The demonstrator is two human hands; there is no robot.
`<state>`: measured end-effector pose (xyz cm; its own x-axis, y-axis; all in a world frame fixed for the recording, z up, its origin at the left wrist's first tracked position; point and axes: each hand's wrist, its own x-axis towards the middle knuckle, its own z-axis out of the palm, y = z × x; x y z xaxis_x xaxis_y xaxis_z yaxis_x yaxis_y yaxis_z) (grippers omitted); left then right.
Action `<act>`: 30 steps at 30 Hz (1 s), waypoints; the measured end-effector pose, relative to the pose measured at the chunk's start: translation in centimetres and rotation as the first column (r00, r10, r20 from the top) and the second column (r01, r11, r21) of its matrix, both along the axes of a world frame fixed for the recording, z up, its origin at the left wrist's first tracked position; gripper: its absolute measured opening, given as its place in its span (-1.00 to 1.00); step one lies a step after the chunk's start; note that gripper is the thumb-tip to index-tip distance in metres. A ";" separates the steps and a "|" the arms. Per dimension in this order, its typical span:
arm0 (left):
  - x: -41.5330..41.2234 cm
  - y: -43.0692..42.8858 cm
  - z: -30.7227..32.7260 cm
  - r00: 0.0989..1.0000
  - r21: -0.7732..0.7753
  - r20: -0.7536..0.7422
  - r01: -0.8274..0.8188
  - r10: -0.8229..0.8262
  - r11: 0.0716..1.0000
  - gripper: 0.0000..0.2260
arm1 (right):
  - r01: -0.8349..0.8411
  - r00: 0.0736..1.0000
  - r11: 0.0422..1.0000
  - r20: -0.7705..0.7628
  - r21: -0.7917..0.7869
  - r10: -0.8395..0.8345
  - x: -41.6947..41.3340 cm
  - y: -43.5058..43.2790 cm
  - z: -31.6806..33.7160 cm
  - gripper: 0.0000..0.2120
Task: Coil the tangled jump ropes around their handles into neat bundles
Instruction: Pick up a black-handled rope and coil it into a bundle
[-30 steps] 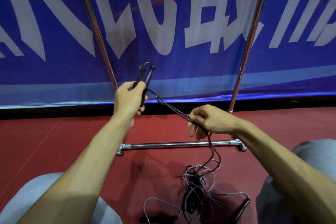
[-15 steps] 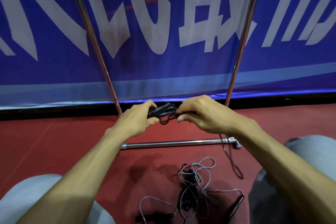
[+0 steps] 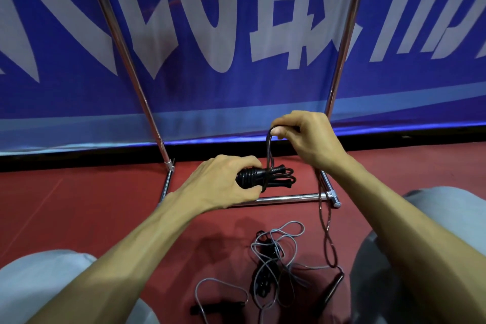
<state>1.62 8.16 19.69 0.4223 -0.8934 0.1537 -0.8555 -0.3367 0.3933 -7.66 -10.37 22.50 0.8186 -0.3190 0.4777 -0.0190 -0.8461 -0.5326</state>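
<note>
My left hand (image 3: 226, 183) grips a pair of black jump rope handles (image 3: 265, 178) held level, with several turns of dark rope wound around them. My right hand (image 3: 306, 139) is above and to the right, pinching a loop of that same dark rope (image 3: 268, 150) that rises from the handles. The rope's slack (image 3: 324, 229) hangs from my right hand down to the red floor. On the floor below lies a tangled grey jump rope (image 3: 278, 252) with black handles (image 3: 332, 289), untouched.
A chrome stand frame (image 3: 284, 198) with two slanted poles stands just behind my hands, in front of a blue banner (image 3: 236, 34). Another black handle (image 3: 218, 308) lies on the red floor at the bottom. My grey-clad knees (image 3: 39, 287) flank the pile.
The handles went from upright to level and came lower. My right hand joined my left at the handles, then lifted up and right, pulling a loop of rope above them.
</note>
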 end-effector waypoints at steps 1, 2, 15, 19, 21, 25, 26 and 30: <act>0.0 0.1 0.1 1.000 0.009 -0.007 0.019 -0.018 1.000 -0.66 | 0.008 1.000 1.000 -0.003 0.020 -0.008 0.1 0.0 -0.2 -0.90; -0.1 0.1 0.3 0.999 0.018 -0.013 0.037 -0.037 0.999 -0.64 | 0.013 1.000 0.999 -0.006 0.047 -0.013 0.1 0.0 -0.4 -0.90; 0.0 0.2 2.7 0.854 -0.334 -0.520 -0.227 0.022 0.915 -0.88 | 0.020 0.987 0.953 -0.157 0.303 0.029 1.2 0.1 -2.6 -0.78; 0.5 0.2 3.3 0.718 -0.349 -0.693 -0.418 0.070 0.839 -0.83 | -0.017 0.947 0.997 -0.320 0.070 0.039 1.2 1.2 -2.4 -0.63; 0.5 0.2 3.4 0.667 -0.325 -0.741 -0.453 0.074 0.830 -0.65 | -0.038 0.924 0.999 -0.380 0.002 0.036 1.1 1.9 -2.3 -0.62; 0.8 0.5 3.6 0.699 -0.326 -0.709 -0.447 0.098 0.833 -0.72 | -0.068 0.901 0.995 -0.424 0.074 0.093 0.6 2.6 -2.0 -0.60; 1.0 0.5 3.6 0.706 -0.326 -0.698 -0.461 0.118 0.825 -0.76 | -0.081 0.892 0.995 -0.440 0.063 0.101 0.4 2.6 -1.8 -0.63; 2.4 0.7 3.0 0.741 -0.286 -0.624 -0.514 0.250 0.809 -0.91 | -0.133 0.854 0.991 -0.504 0.031 0.131 -0.1 2.3 -1.6 -0.71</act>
<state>4.00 8.85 22.70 0.8383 -0.5351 0.1039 -0.2902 -0.2767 0.9161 -7.78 -8.08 20.86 0.9818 -0.1896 -0.0104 -0.1715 -0.8623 -0.4765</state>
